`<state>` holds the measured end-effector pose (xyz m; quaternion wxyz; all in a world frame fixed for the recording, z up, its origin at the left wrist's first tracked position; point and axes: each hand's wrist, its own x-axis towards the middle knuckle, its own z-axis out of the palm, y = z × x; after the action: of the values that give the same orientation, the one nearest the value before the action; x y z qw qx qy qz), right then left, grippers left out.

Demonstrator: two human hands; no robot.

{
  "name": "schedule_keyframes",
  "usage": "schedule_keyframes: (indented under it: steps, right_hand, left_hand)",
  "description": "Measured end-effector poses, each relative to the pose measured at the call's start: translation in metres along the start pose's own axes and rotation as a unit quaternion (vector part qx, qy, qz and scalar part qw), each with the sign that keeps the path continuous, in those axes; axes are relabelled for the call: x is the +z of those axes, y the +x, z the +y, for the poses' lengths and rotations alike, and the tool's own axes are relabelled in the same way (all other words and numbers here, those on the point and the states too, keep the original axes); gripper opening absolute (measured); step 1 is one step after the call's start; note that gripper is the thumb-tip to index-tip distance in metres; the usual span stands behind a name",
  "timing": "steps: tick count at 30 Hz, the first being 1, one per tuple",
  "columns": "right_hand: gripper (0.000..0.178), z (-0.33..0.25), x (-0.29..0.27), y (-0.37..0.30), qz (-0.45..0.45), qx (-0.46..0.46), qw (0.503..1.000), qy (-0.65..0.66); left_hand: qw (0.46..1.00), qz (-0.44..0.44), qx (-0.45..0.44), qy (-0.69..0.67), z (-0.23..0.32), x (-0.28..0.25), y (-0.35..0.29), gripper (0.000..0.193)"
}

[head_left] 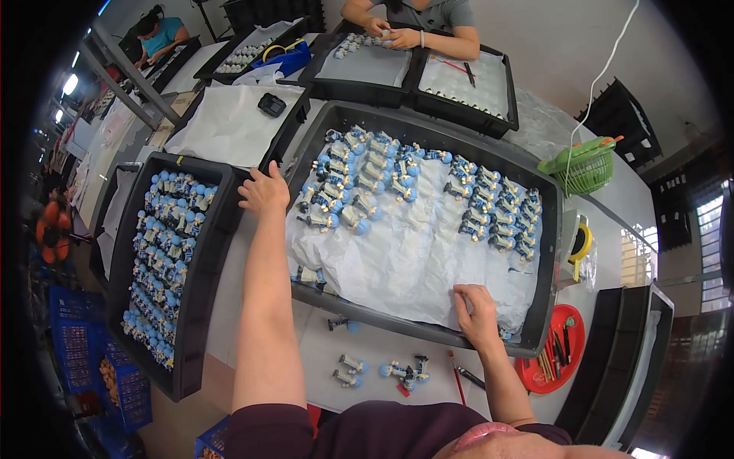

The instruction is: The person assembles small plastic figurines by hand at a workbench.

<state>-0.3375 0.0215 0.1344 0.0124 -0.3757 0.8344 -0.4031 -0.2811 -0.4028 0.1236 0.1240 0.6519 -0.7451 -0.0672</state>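
A large grey tray (550, 252) lies in front of me, lined with white paper (397, 260). Rows of small blue-haired figurines (332, 180) rest on the paper, and a few more peek out from under its near edge. My left hand (265, 190) is outstretched with fingers spread, over the gap between this tray and the black tray at left; it holds nothing. At the near right side of the grey tray, my right hand (478, 314) touches the paper with bent fingers, thumb and forefinger apart. Nothing shows in its grasp.
A black tray (210, 283) full of figurines stands at left. Loose figurines (409, 372), a brush (457, 379) and a red tool dish (547, 382) lie nearer me. A green basket (585, 168) is at right. Across the table, another person's hands (390, 34) work over trays.
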Motion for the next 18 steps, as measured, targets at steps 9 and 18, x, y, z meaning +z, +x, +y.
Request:
schedule_keyframes:
  steps: [9, 18]
  right_hand:
    - [0.013, -0.0028, -0.0002, -0.0005, -0.002, 0.005, 1.000, 0.005]
    - [0.013, -0.0004, 0.0002, 0.0011, 0.002, -0.001, 1.000, 0.004]
  left_hand:
    - [1.000, -0.005, -0.001, 0.003, -0.0025, -0.0006, 0.0014, 0.059]
    - [1.000, -0.010, -0.002, -0.006, 0.0014, -0.0023, 0.0001, 0.059]
